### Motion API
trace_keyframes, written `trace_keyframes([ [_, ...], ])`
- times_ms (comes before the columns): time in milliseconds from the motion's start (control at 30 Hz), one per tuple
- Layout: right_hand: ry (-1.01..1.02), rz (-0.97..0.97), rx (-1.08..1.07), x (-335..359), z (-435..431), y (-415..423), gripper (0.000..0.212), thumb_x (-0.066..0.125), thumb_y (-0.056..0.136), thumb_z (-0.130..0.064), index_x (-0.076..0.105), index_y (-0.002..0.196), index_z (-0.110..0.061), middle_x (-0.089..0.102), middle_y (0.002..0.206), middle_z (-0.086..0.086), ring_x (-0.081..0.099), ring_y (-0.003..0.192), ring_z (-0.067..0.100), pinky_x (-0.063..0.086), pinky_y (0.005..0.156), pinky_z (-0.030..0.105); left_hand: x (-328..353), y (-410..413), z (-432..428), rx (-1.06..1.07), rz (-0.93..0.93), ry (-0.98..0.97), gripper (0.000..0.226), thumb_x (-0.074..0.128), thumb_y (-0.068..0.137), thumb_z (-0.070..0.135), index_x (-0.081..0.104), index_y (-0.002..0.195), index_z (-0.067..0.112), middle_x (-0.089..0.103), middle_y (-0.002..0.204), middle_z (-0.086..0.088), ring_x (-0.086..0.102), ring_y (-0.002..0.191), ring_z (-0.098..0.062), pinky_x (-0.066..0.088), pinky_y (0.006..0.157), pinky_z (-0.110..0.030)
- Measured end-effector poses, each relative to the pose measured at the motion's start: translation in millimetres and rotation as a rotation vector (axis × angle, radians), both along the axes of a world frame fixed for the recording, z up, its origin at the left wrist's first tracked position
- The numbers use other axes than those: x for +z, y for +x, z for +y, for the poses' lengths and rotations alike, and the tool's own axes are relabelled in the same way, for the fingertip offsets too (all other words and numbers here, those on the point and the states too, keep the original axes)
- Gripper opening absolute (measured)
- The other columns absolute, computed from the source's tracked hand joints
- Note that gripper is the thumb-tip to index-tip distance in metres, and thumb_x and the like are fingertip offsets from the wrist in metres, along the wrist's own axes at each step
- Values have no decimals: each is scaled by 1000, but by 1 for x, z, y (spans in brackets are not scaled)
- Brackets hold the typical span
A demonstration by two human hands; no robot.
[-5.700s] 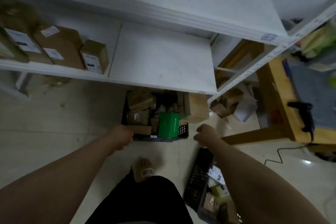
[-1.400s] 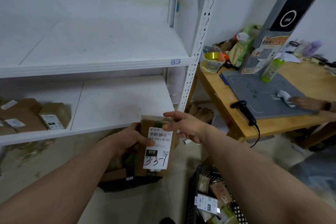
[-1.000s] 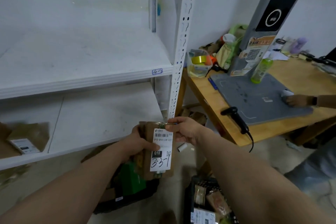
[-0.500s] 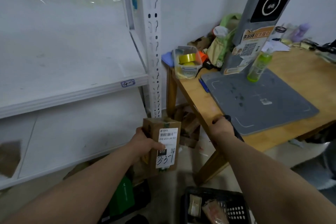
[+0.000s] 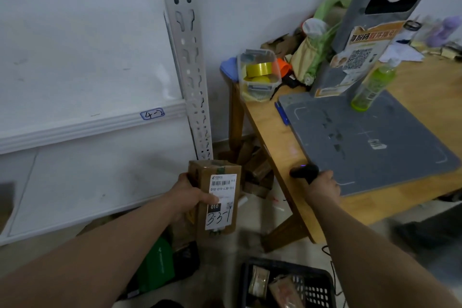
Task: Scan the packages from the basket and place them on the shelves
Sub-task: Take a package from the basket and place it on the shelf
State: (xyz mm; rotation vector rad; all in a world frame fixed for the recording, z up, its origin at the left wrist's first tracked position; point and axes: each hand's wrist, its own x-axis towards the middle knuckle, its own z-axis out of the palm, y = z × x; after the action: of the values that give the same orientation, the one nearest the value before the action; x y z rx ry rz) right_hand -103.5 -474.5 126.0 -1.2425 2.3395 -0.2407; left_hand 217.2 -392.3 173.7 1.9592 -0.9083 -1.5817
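Note:
My left hand grips a small brown cardboard package upright in front of the shelves; its white label with a barcode and a handwritten "3-3-1" faces me. My right hand is curled round the black handheld scanner at the front edge of the wooden table; the scanner's head points left, toward the package. A black basket holding more packages sits on the floor at the bottom. The white shelves fill the left side, the upper one tagged "4-2".
A wooden table on the right carries a grey mat, a grey kiosk post, a green bottle and a clear tub of tape. A second basket with a green package lies under the lower shelf. Cardboard scraps lie under the table.
My right hand let go of the package, reached to the table and took hold of the scanner. My left hand keeps the package alone. The view swung right toward the table.

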Motion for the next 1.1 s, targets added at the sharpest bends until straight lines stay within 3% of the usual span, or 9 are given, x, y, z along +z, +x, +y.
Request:
trace_keyframes([
  [67,-8,-34,-42,-6,-2,-5,38,58,94,-10,37,124,-18,60,118,16,59,111,35,53,93,55,-6,3,-1,36,15,22,56,86,71,3,64,120,15,76,108,-1,71,105,-23,57,89,-46],
  [200,123,-92,-13,-7,-2,-5,32,60,94,-17,46,123,-11,61,108,16,63,102,34,57,89,51,-16,11,0,178,12,83,82,93,59,10,54,131,10,75,110,-6,72,98,-27,62,69,-40],
  [300,282,-369,123,13,6,9,16,66,85,-11,63,100,-6,64,99,17,64,93,33,57,83,45,-30,19,2,279,23,88,101,97,44,16,51,133,10,74,110,-9,72,97,-30,61,78,-48],
  [400,404,-707,245,39,20,35,33,68,76,-3,66,108,-9,65,101,16,63,92,31,51,76,39,-30,23,7,349,7,70,102,98,40,16,51,131,9,74,109,-9,72,97,-31,59,84,-55],
  [533,405,-882,365,67,36,78,38,70,76,-9,69,114,-13,68,103,16,63,95,31,50,80,38,-10,19,19,439,-79,52,97,98,48,15,37,124,8,66,118,-13,66,108,-37,56,90,-59],
  [667,356,-919,419,79,46,103,29,77,79,-15,73,108,-12,70,92,13,64,86,28,52,76,37,-1,19,28,523,-126,26,88,92,65,10,27,124,18,55,129,-17,58,119,-40,53,94,-60],
  [867,301,-950,413,88,52,113,29,80,80,-20,72,108,-15,72,87,9,66,86,27,54,89,47,6,26,34,549,-139,19,80,91,67,10,26,113,20,57,130,-18,58,118,-40,51,96,-61],
  [1100,284,-980,412,98,55,117,25,77,85,-17,69,109,-16,70,80,7,63,75,22,52,76,36,12,30,35,536,-132,-2,80,91,67,9,27,114,20,58,129,-17,59,119,-39,50,98,-59],
])
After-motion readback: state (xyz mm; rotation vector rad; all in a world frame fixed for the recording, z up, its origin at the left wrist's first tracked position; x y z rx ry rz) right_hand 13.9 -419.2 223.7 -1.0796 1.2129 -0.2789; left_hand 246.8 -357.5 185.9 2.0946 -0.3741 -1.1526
